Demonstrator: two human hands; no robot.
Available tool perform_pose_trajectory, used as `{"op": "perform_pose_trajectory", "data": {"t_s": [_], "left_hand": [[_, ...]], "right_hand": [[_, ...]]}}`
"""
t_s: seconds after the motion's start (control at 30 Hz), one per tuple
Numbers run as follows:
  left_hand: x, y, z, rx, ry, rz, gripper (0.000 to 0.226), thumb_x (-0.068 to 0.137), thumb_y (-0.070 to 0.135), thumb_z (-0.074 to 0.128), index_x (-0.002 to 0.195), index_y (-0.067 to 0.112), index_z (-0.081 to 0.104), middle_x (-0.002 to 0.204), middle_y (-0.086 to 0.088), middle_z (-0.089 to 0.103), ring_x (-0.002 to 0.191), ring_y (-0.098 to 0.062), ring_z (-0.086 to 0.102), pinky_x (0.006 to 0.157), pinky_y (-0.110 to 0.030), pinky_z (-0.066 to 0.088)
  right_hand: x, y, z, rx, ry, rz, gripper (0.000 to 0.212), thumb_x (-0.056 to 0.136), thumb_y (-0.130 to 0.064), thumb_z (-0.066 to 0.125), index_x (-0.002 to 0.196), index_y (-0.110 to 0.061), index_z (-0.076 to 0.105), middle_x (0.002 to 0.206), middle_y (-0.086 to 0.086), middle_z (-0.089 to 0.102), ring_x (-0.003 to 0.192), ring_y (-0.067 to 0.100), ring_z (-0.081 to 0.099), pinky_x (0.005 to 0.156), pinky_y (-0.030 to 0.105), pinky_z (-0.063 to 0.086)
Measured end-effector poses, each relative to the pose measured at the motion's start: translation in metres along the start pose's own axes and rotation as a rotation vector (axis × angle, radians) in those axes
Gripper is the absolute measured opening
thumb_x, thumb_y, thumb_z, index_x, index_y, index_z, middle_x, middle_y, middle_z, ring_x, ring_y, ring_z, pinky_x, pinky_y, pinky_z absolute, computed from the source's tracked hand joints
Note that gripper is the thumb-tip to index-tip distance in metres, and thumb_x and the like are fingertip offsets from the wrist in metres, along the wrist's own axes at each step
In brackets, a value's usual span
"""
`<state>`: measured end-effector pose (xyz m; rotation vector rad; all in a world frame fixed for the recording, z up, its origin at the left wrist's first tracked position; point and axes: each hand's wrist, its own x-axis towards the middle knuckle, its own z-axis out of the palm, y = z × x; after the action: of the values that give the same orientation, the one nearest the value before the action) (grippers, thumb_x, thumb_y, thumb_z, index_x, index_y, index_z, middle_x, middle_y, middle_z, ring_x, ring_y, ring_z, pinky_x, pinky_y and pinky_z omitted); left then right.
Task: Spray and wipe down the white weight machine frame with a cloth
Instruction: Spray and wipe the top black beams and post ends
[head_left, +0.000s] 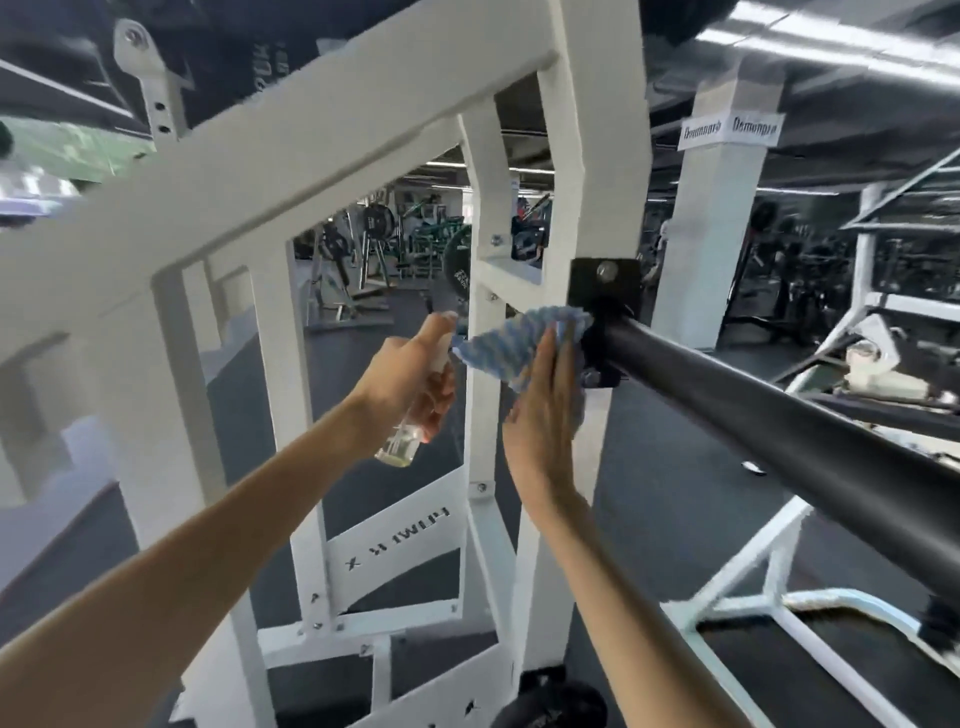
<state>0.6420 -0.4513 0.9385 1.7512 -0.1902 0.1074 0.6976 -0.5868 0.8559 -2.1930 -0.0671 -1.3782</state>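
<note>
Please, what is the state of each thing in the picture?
spray bottle, gripped by left hand, liquid in its bottom part
cloth, pressed against white frame by right hand
left hand, curled round the bottle
right hand, fingers straight, on the cloth

Wide opening in the white frame (311, 135) between the left upright (280, 364) and the slim middle upright (480, 415), see-through to the gym floor, and the left hand (410, 379) with its spray bottle (402, 441) hangs right in front of it. Lower down, the lettered plate (400, 551) closes that gap. Narrow slot next to the thick post (597, 156): the right hand (545, 410), flat on the cloth (504, 348), lies across it. On the right the black bar (753, 405) juts from its bracket (605, 283), barring that side, with open floor beneath.
</note>
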Motion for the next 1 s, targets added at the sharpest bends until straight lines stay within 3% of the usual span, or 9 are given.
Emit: {"op": "perform_pose_trajectory", "data": {"t_s": [0.13, 0.3, 0.43, 0.57, 0.73, 0.83, 1.0], "left_hand": [[0.010, -0.044, 0.008, -0.050, 0.010, -0.044, 0.059, 0.097, 0.049, 0.042, 0.054, 0.008, 0.045, 0.051, -0.008, 0.047, 0.041, -0.022, 0.041, 0.041, -0.022, 0.038], [0.016, -0.104, 0.024, -0.081, -0.015, -0.096, 0.063, 0.098, 0.050, 0.039, 0.054, 0.006, 0.047, 0.050, -0.008, 0.049, 0.041, -0.024, 0.043, 0.043, -0.024, 0.040], [0.024, -0.151, 0.031, -0.087, -0.031, -0.115, 0.064, 0.097, 0.050, 0.039, 0.051, 0.007, 0.047, 0.051, -0.009, 0.050, 0.041, -0.024, 0.043, 0.046, -0.026, 0.042], [0.028, -0.205, 0.045, -0.066, -0.043, -0.125, 0.062, 0.096, 0.050, 0.041, 0.053, 0.005, 0.047, 0.054, -0.013, 0.050, 0.042, -0.024, 0.043, 0.048, -0.027, 0.042], [0.027, -0.276, 0.070, -0.099, -0.047, -0.127, 0.062, 0.097, 0.048, 0.042, 0.052, 0.005, 0.046, 0.054, -0.013, 0.049, 0.040, -0.023, 0.042, 0.047, -0.028, 0.040], [0.027, -0.318, 0.084, -0.126, -0.062, -0.122, 0.060, 0.097, 0.047, 0.041, 0.054, 0.005, 0.046, 0.051, -0.011, 0.049, 0.041, -0.023, 0.041, 0.046, -0.027, 0.037], [0.025, -0.394, 0.102, -0.081, -0.104, -0.111, 0.062, 0.097, 0.050, 0.040, 0.054, 0.006, 0.046, 0.049, -0.011, 0.047, 0.036, -0.022, 0.041, 0.043, -0.026, 0.036]], "right_hand": [[-0.048, 0.054, 0.031, 0.114, -0.100, 0.243, 0.067, 0.087, 0.002, 0.039, 0.147, 0.004, 0.010, 0.154, 0.025, 0.007, 0.144, 0.036, 0.010, 0.115, 0.046, 0.023], [-0.024, 0.061, 0.059, 0.091, 0.070, 0.324, 0.064, 0.095, -0.024, 0.030, 0.148, 0.006, 0.009, 0.155, 0.025, 0.003, 0.144, 0.037, 0.005, 0.118, 0.044, 0.012], [-0.081, 0.108, 0.086, -0.053, 0.080, 0.234, 0.063, 0.094, -0.025, 0.041, 0.147, 0.002, 0.020, 0.154, 0.024, 0.016, 0.141, 0.038, 0.018, 0.115, 0.047, 0.021], [-0.167, 0.147, 0.105, 0.086, 0.041, 0.457, 0.069, 0.090, -0.035, 0.032, 0.146, 0.003, 0.019, 0.153, 0.025, 0.017, 0.137, 0.041, 0.024, 0.108, 0.054, 0.030], [-0.150, 0.142, 0.124, 0.053, 0.237, 0.301, 0.060, 0.097, -0.028, 0.036, 0.147, 0.000, 0.020, 0.154, 0.022, 0.016, 0.141, 0.038, 0.017, 0.116, 0.046, 0.016], [-0.179, 0.161, 0.144, 0.000, 0.296, 0.217, 0.058, 0.098, -0.030, 0.035, 0.146, 0.001, 0.023, 0.153, 0.022, 0.020, 0.142, 0.037, 0.017, 0.116, 0.048, 0.016], [-0.268, 0.190, 0.182, -0.071, 0.253, 0.327, 0.067, 0.095, -0.044, 0.020, 0.145, 0.000, 0.027, 0.153, 0.021, 0.022, 0.141, 0.037, 0.019, 0.115, 0.049, 0.018]]}}
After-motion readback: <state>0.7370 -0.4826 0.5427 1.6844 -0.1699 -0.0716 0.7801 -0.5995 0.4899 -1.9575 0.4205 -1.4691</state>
